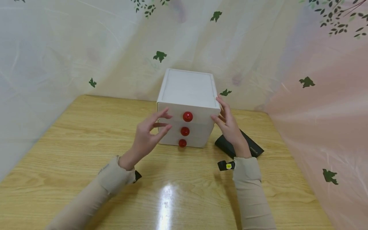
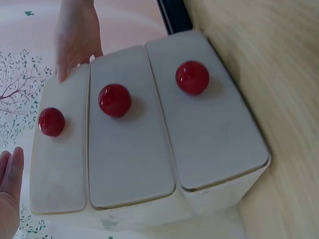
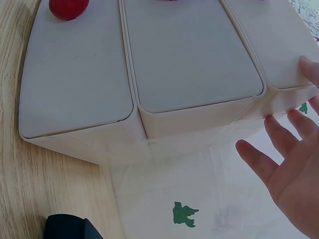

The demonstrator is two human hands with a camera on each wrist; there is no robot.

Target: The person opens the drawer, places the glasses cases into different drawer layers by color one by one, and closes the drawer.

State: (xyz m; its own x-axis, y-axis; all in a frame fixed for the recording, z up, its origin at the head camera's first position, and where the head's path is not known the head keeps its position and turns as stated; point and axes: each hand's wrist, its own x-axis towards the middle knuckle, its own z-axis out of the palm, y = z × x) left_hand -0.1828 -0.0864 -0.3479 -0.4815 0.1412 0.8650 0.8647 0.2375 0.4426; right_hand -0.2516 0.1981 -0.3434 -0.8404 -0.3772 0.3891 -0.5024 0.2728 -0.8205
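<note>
A white cabinet (image 1: pixel 189 88) with three stacked drawers stands on the table. Each drawer front carries a round red knob: top (image 1: pixel 187 116), middle (image 1: pixel 185 131) and bottom (image 1: pixel 182 143). All three drawers look closed in the left wrist view. My left hand (image 1: pixel 146 135) hovers before the cabinet's front left side, fingers spread and thumb apart, holding nothing. At the upper right corner my right hand (image 1: pixel 228 123) touches the cabinet. Its thumb lies on the top drawer's front, while straight fingers (image 3: pixel 281 137) rest along the side.
A dark elongated case (image 1: pixel 254 145) lies on the wooden table (image 1: pixel 178 198), right of the cabinet and partly behind my right wrist. Behind the table hangs a pale cloth (image 1: pixel 115 48) printed with green leaves. A small black device (image 1: pixel 226 165) sits by my right cuff.
</note>
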